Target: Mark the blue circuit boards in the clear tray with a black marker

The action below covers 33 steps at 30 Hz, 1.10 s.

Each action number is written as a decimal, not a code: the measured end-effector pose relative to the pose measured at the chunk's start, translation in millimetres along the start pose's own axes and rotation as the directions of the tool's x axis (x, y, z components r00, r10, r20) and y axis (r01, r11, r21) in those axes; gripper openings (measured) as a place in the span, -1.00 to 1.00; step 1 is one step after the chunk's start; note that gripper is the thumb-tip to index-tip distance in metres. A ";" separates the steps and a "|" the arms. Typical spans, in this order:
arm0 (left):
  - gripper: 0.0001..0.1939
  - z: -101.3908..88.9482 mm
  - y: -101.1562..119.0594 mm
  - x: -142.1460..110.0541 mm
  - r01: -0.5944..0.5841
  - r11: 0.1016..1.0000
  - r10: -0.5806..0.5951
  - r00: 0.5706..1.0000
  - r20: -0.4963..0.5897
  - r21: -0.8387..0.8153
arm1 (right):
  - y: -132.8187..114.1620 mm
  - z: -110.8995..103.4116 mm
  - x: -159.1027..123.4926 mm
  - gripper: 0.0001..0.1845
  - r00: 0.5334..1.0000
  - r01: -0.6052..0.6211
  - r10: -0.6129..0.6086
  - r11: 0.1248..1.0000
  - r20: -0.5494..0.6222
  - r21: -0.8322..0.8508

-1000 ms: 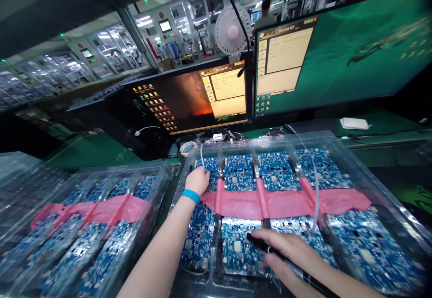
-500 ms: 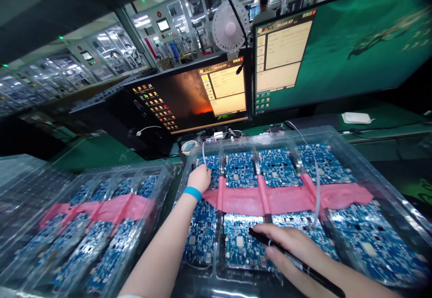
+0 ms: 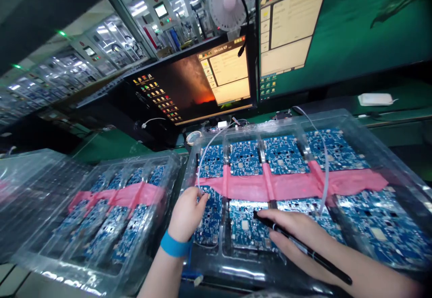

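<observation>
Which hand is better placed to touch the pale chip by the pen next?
Likely right: the right hand grips the black pen, its end near that pale chip. The left hand is farther left, pinching the white cable.

White cables (image 3: 326, 158) arch over right tray (image 3: 243, 272); room between, above pink strip (image 3: 249, 187).

White cable (image 3: 203, 155) curves; black pen (image 3: 308, 250) slants over boards (image 3: 248, 236).

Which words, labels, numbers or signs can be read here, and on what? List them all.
"SN-Link ICP": window title, left monitor.
"SN-Link ICP": window title, right monitor.
Too small or blurred: other window text, desktop icon labels and any markings on the blue circuit boards.
</observation>
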<state>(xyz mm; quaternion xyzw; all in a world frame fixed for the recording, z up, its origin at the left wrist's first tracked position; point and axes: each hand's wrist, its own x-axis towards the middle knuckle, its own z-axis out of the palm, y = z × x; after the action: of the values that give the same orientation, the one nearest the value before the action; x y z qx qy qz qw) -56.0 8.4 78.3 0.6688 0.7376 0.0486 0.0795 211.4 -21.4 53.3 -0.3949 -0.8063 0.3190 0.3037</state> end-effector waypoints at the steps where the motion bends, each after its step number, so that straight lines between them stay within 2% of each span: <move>1: -0.78 1.7 -2.3 -11.3 -0.004 1.000 0.004 1.000 0.010 -0.008 | -0.4 0.6 -0.5 -0.69 1.000 0.000 0.000 1.000 -0.003 0.002; 3: -0.79 7.3 -7.0 -26.3 0.007 1.000 -0.007 0.999 0.032 -0.012 | -0.9 1.6 -1.3 -0.69 1.000 0.001 -0.001 1.000 -0.011 0.003; 6: -0.79 15.6 -11.4 -33.7 0.035 0.999 -0.035 0.998 0.060 -0.006 | -0.8 2.2 -1.4 -0.69 1.000 -0.009 0.009 1.000 -0.018 -0.009; 12: -0.78 20.4 -9.3 -34.9 0.015 1.000 -0.013 0.993 0.117 -0.017 | 3.5 -0.5 1.5 -0.70 0.998 0.058 -0.056 0.996 0.030 -0.070; 16: -0.78 21.3 -7.9 -35.0 0.015 1.000 -0.014 0.993 0.119 -0.006 | 5.0 -1.2 1.9 -0.70 0.996 0.086 -0.084 0.994 0.023 -0.073; 24: -0.78 24.3 -7.2 -31.8 -0.007 1.000 0.004 0.989 0.148 0.023 | -2.3 -2.2 2.0 -0.69 0.998 0.024 -0.022 0.999 0.051 -0.029; 33: -0.81 25.4 -1.2 -29.0 -0.063 0.994 0.042 0.975 0.219 0.089 | -4.2 -2.3 1.1 -0.69 0.998 0.014 -0.012 0.999 0.056 -0.037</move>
<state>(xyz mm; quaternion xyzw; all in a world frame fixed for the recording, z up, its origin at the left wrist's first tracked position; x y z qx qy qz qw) -49.9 -21.5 54.7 0.6924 0.7081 -0.0578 0.1259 210.7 -21.9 58.1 -0.3860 -0.8228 0.3128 0.2761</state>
